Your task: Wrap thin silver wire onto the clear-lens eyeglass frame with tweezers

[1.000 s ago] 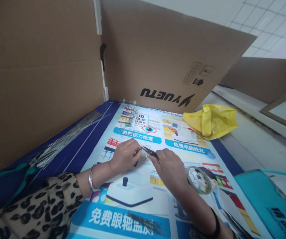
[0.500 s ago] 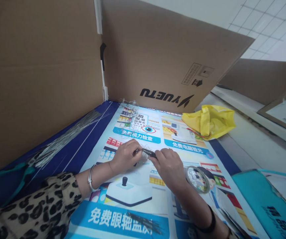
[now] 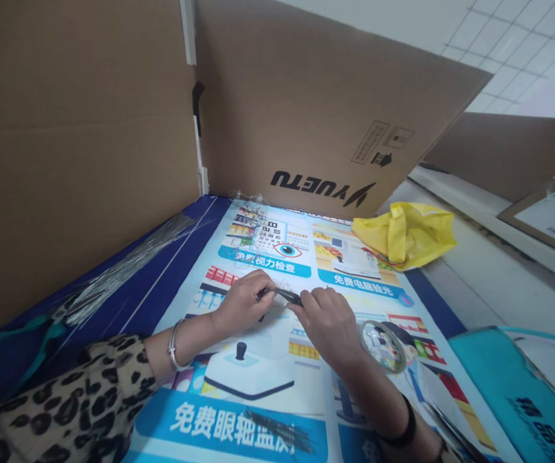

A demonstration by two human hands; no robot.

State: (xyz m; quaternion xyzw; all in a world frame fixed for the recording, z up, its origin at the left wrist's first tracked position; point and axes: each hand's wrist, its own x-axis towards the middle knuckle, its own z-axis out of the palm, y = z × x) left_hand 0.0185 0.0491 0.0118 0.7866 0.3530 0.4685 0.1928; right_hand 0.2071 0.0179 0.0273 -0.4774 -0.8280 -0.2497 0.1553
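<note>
black pliers (image 3: 289, 296) tilted flatter than earlier | right hand (image 3: 331, 323) clenching them | left hand (image 3: 244, 303) pinched, contents unclear

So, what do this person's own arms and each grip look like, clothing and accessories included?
Left grip and right grip are ungloved. The left sleeve is tan with a dark leopard print, and a silver bangle circles that wrist. The right forearm wears a black band; only a sliver of patterned right sleeve shows.
</note>
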